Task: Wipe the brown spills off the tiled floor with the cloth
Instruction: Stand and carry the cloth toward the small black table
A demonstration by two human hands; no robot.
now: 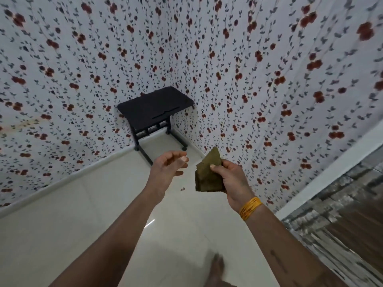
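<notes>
Olive-brown cloth (208,175), folded into a wad, sits pinched between thumb and fingers of my right hand (230,179), held up in the air well above the pale tiled floor (83,214). My left hand (169,165) hangs beside it, fingers loosely curled around nothing. One small brown spill (182,189) shows on the tiles between my hands. Standing this high, I judge I could lose sight of so small a mark, or a bare foot (215,270) could tread it wider.
</notes>
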